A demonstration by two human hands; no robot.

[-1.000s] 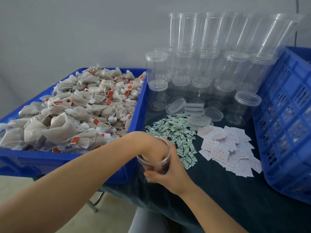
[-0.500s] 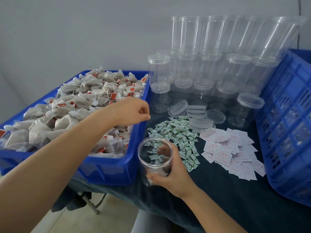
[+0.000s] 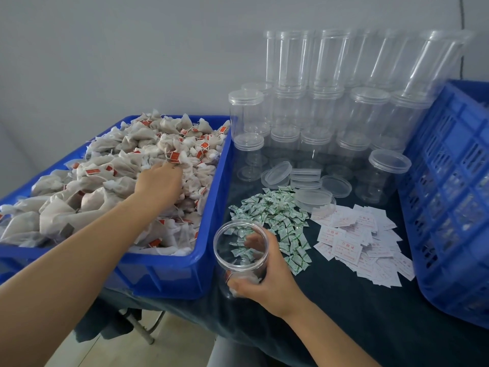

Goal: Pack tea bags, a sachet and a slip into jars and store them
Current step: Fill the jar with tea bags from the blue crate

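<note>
Head view: right hand (image 3: 267, 280) at lower center grips an open clear jar (image 3: 241, 256), thumb on the near side, fingers wrapped round the far side and visible through the plastic. Jar is lidless, tilted with its mouth toward the camera, held over the dark cloth-covered table (image 3: 344, 313) just beside the front right corner of the blue tray (image 3: 164, 274). Some white material sits at the jar's bottom, looks like tea bags, can't confirm.

Left hand (image 3: 160, 182) reaches into the tray at center left, palm down on the heap of tea bags (image 3: 105, 181). Fingertips are buried among the bags; can't tell whether they're pinching one or just resting.

Tea bags: whitish pouches with strings and red tags, filling the tray to above the rim.

Green-and-white sachets (image 3: 275, 221) lie in a loose pile on the table at center, just right of and behind the jar. White slips with red print (image 3: 362, 242) are spread to the right of the sachets, the two piles nearly touching.

Behind them: loose clear lids (image 3: 309, 178), then rows of empty lidded jars (image 3: 317, 123) stacked against the wall, upper right. One lidded jar (image 3: 381, 176) stands apart, next to the blue slotted crate (image 3: 455, 197) at the right edge.
</note>
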